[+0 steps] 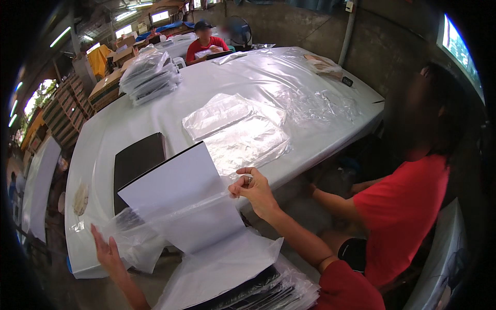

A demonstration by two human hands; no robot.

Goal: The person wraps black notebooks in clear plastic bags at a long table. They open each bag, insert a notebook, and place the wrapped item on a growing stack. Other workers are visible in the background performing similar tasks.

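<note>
In front of me stands a white sheet with a dark edge (173,173), its lower part inside a clear plastic bag (137,240). My right hand (254,191) pinches the bag's edge at the sheet's right side. Beside the bag's left part is my left hand (109,258), fingers stretched out; whether it touches the film I cannot tell. Below, near my body, lies a pile of black sheets in clear bags (258,289), with a white sheet on top. Black folders or boards (137,160) lie on the table behind the upright sheet.
Flat clear bags (237,134) lie mid-table on the plastic-covered table (201,85). A pile of bagged items (150,75) stands far left. A person in red (408,217) sits close on my right; another person (204,46) sits at the far end. A small dark device (347,81) lies far right.
</note>
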